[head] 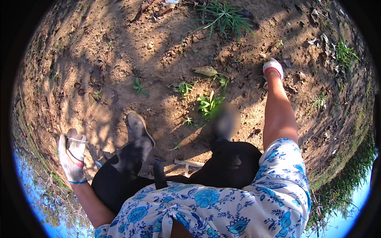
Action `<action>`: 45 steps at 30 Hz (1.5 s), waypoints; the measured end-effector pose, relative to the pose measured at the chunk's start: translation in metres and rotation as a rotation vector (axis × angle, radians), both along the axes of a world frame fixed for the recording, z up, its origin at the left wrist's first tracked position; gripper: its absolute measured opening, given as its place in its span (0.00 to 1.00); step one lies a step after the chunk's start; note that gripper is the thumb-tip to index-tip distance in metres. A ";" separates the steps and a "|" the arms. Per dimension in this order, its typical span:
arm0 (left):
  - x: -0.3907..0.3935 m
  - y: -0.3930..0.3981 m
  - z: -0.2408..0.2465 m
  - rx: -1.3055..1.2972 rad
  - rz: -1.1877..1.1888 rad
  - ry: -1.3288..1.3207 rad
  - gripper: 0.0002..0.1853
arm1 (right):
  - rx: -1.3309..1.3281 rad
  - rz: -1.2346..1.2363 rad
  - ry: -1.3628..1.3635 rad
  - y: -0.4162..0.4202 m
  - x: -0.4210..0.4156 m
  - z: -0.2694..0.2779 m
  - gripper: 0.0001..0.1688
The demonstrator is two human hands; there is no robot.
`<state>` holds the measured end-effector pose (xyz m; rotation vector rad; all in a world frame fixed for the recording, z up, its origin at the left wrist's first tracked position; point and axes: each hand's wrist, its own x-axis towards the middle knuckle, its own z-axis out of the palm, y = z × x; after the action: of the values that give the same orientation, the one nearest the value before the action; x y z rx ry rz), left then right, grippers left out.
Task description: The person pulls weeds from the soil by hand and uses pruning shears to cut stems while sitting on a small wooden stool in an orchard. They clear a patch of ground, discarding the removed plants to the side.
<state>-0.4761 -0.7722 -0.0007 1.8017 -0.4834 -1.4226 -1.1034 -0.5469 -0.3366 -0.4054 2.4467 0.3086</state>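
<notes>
My left hand (73, 157), in a white knit work glove with a blue cuff edge, is raised at the left with its fingers bent. Whether it holds something cannot be told. My right arm stretches forward, and my right hand (273, 67), in a white glove with a red band, reaches down at the bare soil (166, 74) on the upper right. Its fingers are foreshortened, so their grip is hidden. Small leafy green plants (208, 104) grow between the two hands, near my feet.
A grassy tuft (224, 17) grows at the top. Dry leaves (206, 70) lie scattered on the soil. My left shoe (137, 125) stands below them. Between my legs is part of a light-coloured frame (189, 163). Grass and bushes (339, 190) edge the lower right.
</notes>
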 end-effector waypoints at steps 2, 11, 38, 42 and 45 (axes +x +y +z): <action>0.007 -0.001 0.002 0.018 -0.001 0.003 0.17 | -0.028 -0.007 0.009 0.003 0.008 0.004 0.21; 0.005 0.007 0.003 -0.029 -0.116 -0.018 0.18 | -0.528 0.154 -0.733 0.019 0.113 0.058 0.26; 0.025 0.002 0.001 0.033 -0.002 0.074 0.16 | -0.490 0.171 -0.322 -0.050 0.074 0.021 0.26; 0.015 0.000 0.006 0.026 0.072 0.067 0.15 | -0.293 0.636 -0.646 -0.070 0.127 0.076 0.25; 0.006 0.000 0.007 -0.001 0.029 0.126 0.17 | -0.705 0.145 -0.541 -0.092 0.086 0.020 0.25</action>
<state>-0.4702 -0.7724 0.0060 1.7000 -0.3908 -1.5044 -1.0173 -0.6387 -0.3171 -0.8394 1.9219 -0.5617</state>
